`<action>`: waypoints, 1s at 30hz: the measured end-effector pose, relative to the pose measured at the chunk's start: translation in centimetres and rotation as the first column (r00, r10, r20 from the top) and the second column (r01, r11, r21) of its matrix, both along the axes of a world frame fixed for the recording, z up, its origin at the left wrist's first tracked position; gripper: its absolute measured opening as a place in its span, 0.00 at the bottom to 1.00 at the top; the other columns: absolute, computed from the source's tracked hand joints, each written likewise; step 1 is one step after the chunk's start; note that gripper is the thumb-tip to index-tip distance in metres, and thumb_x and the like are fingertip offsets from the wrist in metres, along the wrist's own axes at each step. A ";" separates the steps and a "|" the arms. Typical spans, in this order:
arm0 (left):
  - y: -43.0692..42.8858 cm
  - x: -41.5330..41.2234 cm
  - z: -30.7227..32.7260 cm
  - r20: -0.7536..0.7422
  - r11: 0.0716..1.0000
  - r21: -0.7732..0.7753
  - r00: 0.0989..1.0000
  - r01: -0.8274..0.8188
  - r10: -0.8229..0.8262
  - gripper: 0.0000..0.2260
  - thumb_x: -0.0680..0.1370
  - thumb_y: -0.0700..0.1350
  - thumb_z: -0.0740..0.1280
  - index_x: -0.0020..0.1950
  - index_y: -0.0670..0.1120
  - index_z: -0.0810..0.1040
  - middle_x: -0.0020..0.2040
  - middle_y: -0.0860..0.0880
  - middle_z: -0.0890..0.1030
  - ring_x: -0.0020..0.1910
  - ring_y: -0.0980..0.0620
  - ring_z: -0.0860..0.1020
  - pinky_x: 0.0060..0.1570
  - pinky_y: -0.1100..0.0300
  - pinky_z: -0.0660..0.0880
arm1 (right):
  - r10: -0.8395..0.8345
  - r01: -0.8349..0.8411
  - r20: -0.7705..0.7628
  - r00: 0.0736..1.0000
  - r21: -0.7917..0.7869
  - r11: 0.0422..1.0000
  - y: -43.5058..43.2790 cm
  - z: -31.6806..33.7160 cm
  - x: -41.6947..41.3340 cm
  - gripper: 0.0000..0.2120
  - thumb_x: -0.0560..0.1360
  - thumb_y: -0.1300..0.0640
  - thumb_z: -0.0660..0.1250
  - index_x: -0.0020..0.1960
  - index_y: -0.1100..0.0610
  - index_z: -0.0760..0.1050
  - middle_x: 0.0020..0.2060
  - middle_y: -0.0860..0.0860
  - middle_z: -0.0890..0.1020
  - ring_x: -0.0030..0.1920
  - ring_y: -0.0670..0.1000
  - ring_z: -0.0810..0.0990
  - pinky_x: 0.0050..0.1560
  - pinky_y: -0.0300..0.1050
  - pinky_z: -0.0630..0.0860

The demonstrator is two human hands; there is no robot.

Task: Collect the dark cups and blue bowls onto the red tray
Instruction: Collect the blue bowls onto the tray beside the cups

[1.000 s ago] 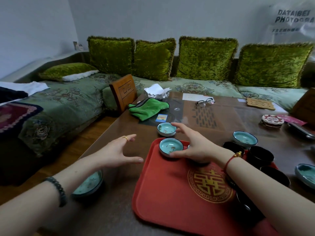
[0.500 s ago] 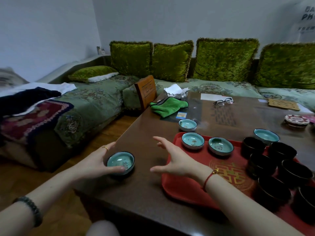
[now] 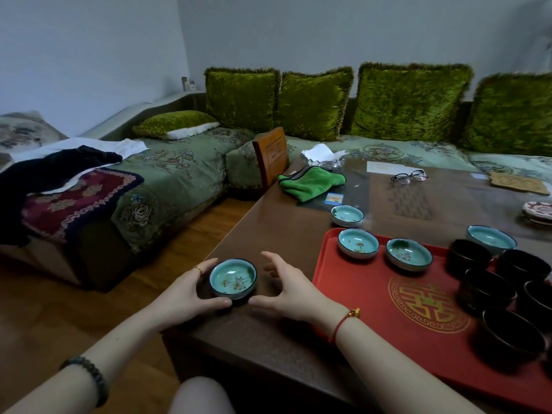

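Observation:
A blue bowl (image 3: 233, 277) with a dark outside sits at the table's near left corner. My left hand (image 3: 191, 289) is wrapped around its left side, thumb under its front. My right hand (image 3: 288, 286) is cupped just right of it, fingers apart, not quite touching. The red tray (image 3: 370, 297) lies to the right and holds two blue bowls (image 3: 358, 242) (image 3: 408, 253) at its far edge and several dark cups (image 3: 490, 286) on its right side. Another blue bowl (image 3: 347, 215) stands on the table beyond the tray. One more bowl (image 3: 491, 238) is behind the cups.
On the brown table (image 3: 277, 231) lie a green cloth (image 3: 312, 182), glasses (image 3: 408, 176), a small card (image 3: 334, 199) and a round coaster stack (image 3: 537, 212). A wooden chair back (image 3: 271, 155) stands at the far left corner. A sofa with green cushions surrounds the table.
My right hand has left the tray and swung left to the bowl at the table corner. My left hand has closed around that bowl. The view has turned left.

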State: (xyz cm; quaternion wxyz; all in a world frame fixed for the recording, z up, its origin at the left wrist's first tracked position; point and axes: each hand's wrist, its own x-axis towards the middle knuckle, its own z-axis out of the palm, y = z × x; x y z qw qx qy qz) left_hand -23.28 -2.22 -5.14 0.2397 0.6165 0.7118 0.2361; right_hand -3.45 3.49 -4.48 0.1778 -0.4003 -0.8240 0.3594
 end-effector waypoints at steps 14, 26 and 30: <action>0.6 0.2 -0.1 0.093 0.991 0.131 0.996 -0.018 0.006 0.38 0.64 0.50 0.76 0.70 0.52 0.63 0.69 0.51 0.70 0.66 0.56 0.67 0.63 0.62 0.65 | -0.052 0.057 -0.085 0.995 0.053 0.997 0.4 -0.7 -1.2 0.34 0.70 0.51 0.70 0.71 0.54 0.60 0.68 0.51 0.71 0.69 0.50 0.66 0.69 0.46 0.65; 4.4 8.5 2.1 0.200 0.957 0.285 0.974 0.050 -0.110 0.35 0.63 0.49 0.77 0.67 0.53 0.66 0.61 0.56 0.72 0.60 0.63 0.67 0.53 0.76 0.62 | -0.183 0.226 -0.224 0.957 0.186 0.956 1.9 1.6 7.0 0.31 0.69 0.55 0.71 0.68 0.57 0.64 0.64 0.51 0.74 0.62 0.41 0.69 0.61 0.31 0.62; 5.8 11.8 1.7 0.289 0.957 0.276 0.941 0.093 -0.175 0.32 0.62 0.46 0.78 0.63 0.51 0.68 0.58 0.56 0.73 0.61 0.61 0.70 0.55 0.72 0.63 | -0.245 0.289 -0.220 0.944 0.201 0.936 2.2 1.2 10.4 0.31 0.69 0.54 0.71 0.68 0.57 0.64 0.65 0.51 0.73 0.64 0.44 0.69 0.62 0.31 0.61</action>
